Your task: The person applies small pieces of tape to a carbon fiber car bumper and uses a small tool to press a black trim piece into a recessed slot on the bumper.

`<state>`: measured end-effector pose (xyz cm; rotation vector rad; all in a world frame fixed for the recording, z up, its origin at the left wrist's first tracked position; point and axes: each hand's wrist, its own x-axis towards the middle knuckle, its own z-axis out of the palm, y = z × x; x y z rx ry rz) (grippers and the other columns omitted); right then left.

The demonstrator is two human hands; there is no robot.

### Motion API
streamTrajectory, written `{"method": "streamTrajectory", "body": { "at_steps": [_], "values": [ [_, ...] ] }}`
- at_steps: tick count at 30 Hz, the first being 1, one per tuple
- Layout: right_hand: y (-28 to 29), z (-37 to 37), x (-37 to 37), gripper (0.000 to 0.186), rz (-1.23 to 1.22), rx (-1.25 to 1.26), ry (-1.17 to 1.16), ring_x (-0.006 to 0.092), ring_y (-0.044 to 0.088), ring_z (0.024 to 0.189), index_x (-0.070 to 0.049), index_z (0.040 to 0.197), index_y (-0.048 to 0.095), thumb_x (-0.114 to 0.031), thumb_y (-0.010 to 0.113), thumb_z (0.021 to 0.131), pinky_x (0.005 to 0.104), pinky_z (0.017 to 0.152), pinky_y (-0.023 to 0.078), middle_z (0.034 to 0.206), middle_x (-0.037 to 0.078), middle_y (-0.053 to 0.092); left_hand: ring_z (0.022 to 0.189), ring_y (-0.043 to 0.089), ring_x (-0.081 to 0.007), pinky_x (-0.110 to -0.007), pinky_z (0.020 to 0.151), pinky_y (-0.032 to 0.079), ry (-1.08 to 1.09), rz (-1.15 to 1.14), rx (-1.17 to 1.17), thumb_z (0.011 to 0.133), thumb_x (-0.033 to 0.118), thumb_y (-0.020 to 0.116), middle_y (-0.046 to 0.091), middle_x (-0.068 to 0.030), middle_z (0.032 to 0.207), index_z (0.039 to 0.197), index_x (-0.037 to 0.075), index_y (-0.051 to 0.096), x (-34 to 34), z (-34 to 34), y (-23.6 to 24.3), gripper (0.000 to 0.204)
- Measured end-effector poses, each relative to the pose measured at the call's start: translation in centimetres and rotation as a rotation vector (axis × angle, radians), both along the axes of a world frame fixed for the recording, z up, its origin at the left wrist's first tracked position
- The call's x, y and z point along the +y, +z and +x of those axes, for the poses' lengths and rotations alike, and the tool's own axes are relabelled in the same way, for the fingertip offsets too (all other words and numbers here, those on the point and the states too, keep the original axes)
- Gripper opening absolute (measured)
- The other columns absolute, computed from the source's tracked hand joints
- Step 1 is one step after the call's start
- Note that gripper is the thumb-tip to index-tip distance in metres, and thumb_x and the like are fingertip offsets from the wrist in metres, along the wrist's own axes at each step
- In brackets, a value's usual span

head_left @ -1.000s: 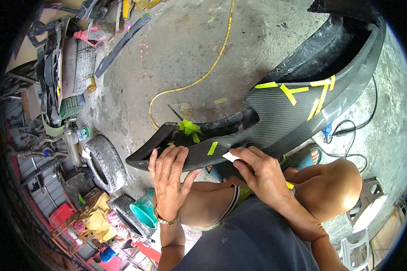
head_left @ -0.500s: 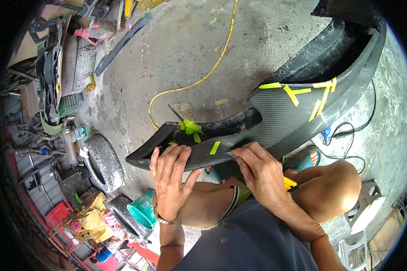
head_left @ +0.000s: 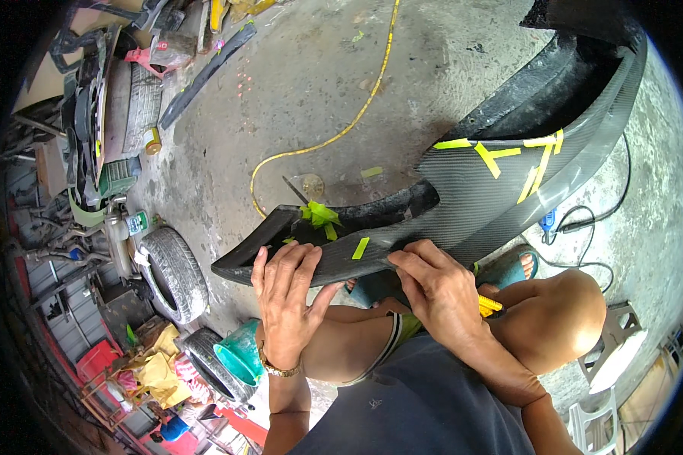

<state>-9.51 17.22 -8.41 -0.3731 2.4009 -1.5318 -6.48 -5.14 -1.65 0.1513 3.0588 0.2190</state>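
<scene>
A long, curved car body part with a black carbon-fibre weave (head_left: 463, 205) extends from in front of my knees to the upper right. Strips of yellow-green tape (head_left: 362, 248) are stuck on it, and a crumpled bunch of tape (head_left: 322, 215) sits at its left opening. My left hand (head_left: 287, 299) lies over the near edge at the left end, fingers stretched out and thumb apart. My right hand (head_left: 439, 282) is closed in a pinch at the same edge; what its fingertips hold is hidden. Beside that wrist is a yellow-and-black tool (head_left: 489, 305), partly covered.
A yellow hose (head_left: 326, 140) winds across the concrete floor. Tyres (head_left: 173, 273), a teal bucket (head_left: 239, 353) and piled parts line the left side. A black cable (head_left: 590, 227) with a blue fitting (head_left: 548, 220) lies at the right, beyond a white plastic chair (head_left: 596, 421).
My right fingertips have shifted slightly at the edge, and the small grey piece seen at them before is now hardly visible. My left hand and the body part stay in place.
</scene>
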Motion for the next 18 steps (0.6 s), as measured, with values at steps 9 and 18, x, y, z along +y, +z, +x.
{"method": "streamTrajectory", "body": {
  "at_steps": [9,18],
  "values": [
    [0.34,-0.43,0.14,0.025,-0.021,-0.05,0.012,0.0336,0.073,0.089,-0.005,0.112,0.072,0.002,0.071,0.088,0.0415,0.074,0.06,0.107,0.011,0.07,0.125,0.062,-0.029,-0.053,0.122,0.031,-0.008,-0.002,-0.014,0.074,0.027,0.089,0.069,-0.0087,0.127,0.125,0.006,0.071,-0.19,0.09,0.08,0.057],
    [0.15,-0.54,0.11,0.024,-0.021,-0.031,0.017,0.0337,0.073,0.085,-0.006,0.111,0.073,0.002,0.071,0.089,0.0417,0.073,0.06,0.107,0.011,0.069,0.125,0.063,-0.0288,-0.053,0.122,0.031,-0.004,0.003,-0.009,0.074,0.028,0.089,0.069,-0.0082,0.126,0.124,0.006,0.071,-0.24,0.05,-0.07,0.057]
  ]
}}
